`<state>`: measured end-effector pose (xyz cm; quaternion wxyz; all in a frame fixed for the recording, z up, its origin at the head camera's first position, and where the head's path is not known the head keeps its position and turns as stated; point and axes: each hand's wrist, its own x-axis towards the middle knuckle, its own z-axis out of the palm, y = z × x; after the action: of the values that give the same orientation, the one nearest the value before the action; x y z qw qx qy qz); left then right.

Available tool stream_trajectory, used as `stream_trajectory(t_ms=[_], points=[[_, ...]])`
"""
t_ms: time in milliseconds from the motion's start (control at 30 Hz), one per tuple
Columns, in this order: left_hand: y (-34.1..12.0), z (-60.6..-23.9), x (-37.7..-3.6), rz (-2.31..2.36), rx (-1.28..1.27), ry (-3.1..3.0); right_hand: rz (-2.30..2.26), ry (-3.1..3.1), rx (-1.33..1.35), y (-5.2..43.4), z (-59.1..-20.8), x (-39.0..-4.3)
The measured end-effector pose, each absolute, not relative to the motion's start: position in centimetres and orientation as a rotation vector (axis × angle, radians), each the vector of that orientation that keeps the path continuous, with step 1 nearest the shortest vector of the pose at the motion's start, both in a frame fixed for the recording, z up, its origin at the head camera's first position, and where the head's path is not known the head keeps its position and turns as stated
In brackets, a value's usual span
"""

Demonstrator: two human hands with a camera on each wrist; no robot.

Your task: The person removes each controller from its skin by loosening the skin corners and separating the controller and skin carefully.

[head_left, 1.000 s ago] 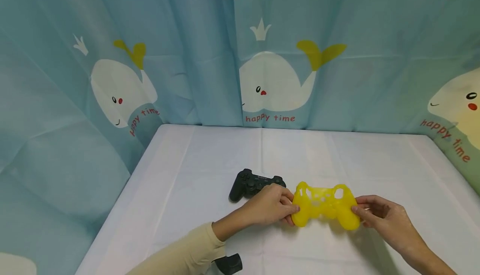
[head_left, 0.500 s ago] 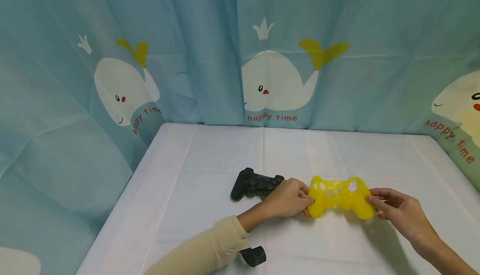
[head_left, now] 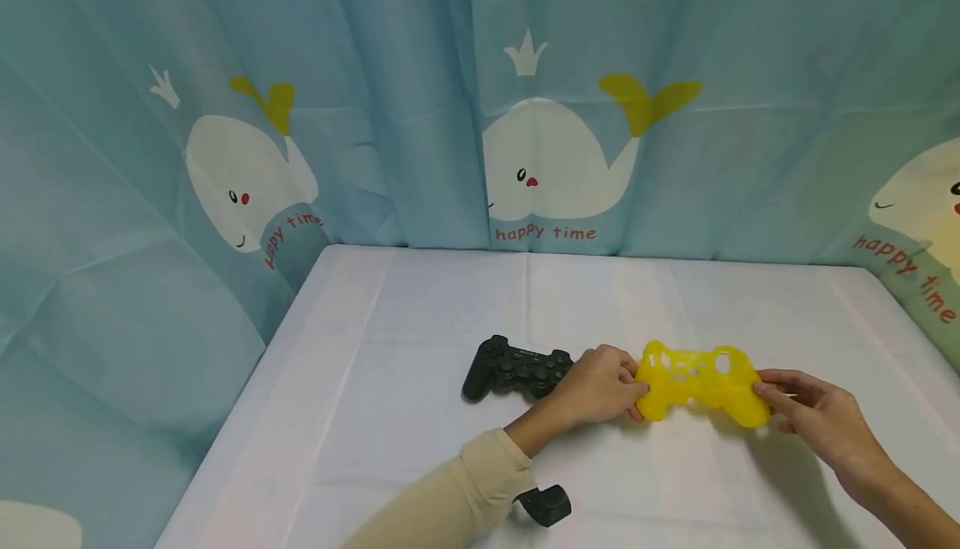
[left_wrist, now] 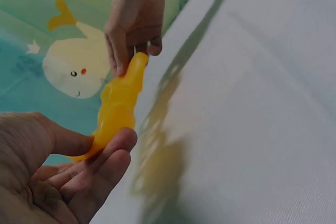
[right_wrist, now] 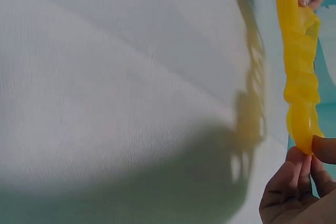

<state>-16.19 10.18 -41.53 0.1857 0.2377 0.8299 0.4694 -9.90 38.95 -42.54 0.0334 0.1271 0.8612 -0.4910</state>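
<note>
A yellow silicone controller cover (head_left: pixel 697 378) with cut-out holes is held above the white table, its shadow falling on the cloth in both wrist views. My left hand (head_left: pixel 600 384) pinches its left grip between thumb and fingers. At the other end, my right hand (head_left: pixel 821 420) pinches the right grip the same way. In the left wrist view the cover (left_wrist: pixel 118 106) appears edge-on between the two hands. A black game controller (head_left: pixel 510 368) lies on the table to the left, its right end partly hidden behind my left hand.
The table (head_left: pixel 420 307) is covered in white cloth. Blue-green curtains (head_left: pixel 405 99) with printed whales stand along its back and sides. Under my left sleeve (head_left: pixel 480 482) shows a black strap-like piece (head_left: pixel 546 505).
Both hands have carried the yellow cover to the right and slightly farther back, away from the black controller. More of the controller shows midway, and it has stayed in place.
</note>
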Motion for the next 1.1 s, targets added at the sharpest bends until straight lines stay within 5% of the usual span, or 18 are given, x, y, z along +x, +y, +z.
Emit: stream_trajectory(t_ms=[500,1100], points=[[15.0,-42.7,-15.0,1.036,0.219,2.648,-1.357,2.574,0.638,40.3,-44.8,-11.8],[14.4,-42.5,-14.8,0.964,0.294,2.646,-1.136,2.803,0.723,37.8,-45.7,-11.6]])
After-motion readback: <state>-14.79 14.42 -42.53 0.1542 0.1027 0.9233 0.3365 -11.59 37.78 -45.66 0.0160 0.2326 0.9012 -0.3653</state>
